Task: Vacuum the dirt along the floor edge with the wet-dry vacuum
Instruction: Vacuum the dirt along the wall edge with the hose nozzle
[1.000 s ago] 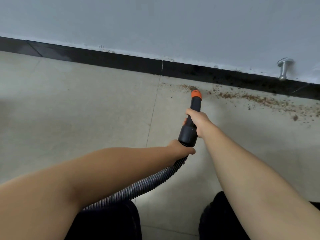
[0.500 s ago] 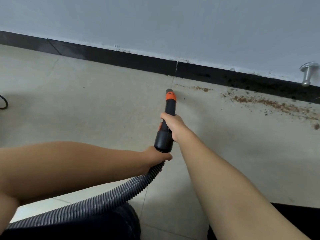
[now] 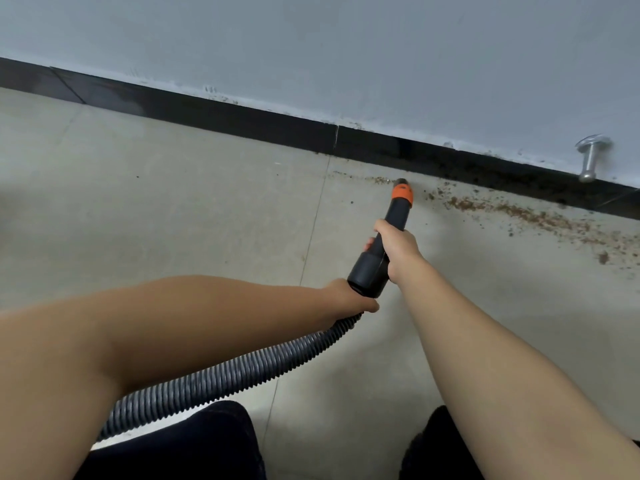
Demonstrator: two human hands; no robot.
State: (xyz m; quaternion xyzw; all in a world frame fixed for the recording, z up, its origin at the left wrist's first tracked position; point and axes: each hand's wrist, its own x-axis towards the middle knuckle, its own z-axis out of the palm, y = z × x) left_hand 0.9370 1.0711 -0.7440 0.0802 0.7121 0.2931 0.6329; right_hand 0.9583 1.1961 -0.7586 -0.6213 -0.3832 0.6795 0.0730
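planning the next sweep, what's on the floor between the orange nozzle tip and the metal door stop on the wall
In the head view, a trail of brown dirt lies along the black baseboard between the nozzle tip and the door stop; nothing else shows there.

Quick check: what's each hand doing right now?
Left hand: grips the hose just behind the nozzle.
Right hand: grips the nozzle.

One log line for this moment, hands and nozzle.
right hand grips nozzle | left hand holds hose | tip at dirt
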